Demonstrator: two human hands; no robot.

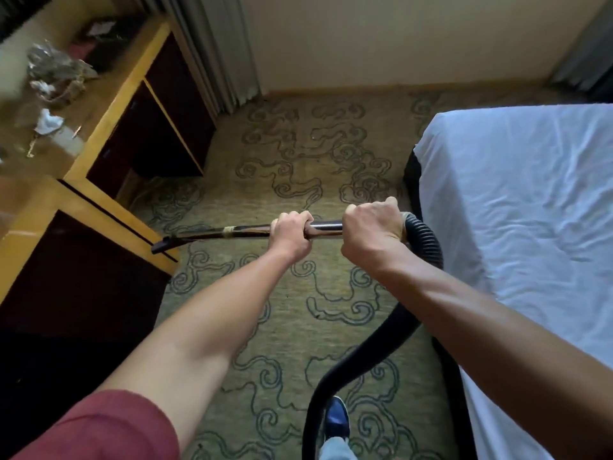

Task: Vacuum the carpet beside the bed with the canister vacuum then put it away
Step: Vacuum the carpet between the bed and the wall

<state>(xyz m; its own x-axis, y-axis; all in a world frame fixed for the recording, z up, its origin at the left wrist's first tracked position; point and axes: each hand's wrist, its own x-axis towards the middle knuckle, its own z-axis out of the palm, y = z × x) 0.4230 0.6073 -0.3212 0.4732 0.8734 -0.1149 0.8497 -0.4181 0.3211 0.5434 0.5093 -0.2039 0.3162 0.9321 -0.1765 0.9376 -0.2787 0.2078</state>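
Olive carpet [298, 180] with dark swirling cloud lines, running from a pale wall [381, 41] and grey curtain [212, 51] at the far end to the near edge of view. To the right, bed [517, 200] under a wrinkled white sheet, its dark base just beside the carpet strip. To the left, dark cabinets with yellow wood trim [156, 104]; above them a glossy brown counter [20, 167] carrying crumpled clear plastic [56, 68], a white paper scrap [49, 121] and small blurred bits.

Across mid-view, vacuum wand [252, 231], nearly level in the picture, chrome near the grip and darker toward the left, with a pale tape band partway along. Nozzle [166, 244] at its left end, low against the corner of the near cabinet [83, 277]; contact with the carpet not clear. Left hand [290, 235] wrapped over the wand, fingers curled round the tube. Right hand [371, 232] just beside it, apart by a short bare length of chrome, fingers closed round the wand's end where the hose joins. Black ribbed hose [428, 244] looping out past the right hand, down alongside the bed and back across the carpet to the lower edge. Canister out of view.

Red sleeve [109, 429] on the left upper arm. Blue shoe [336, 418] and pale trouser leg [336, 449] at the bottom, beside the hose.
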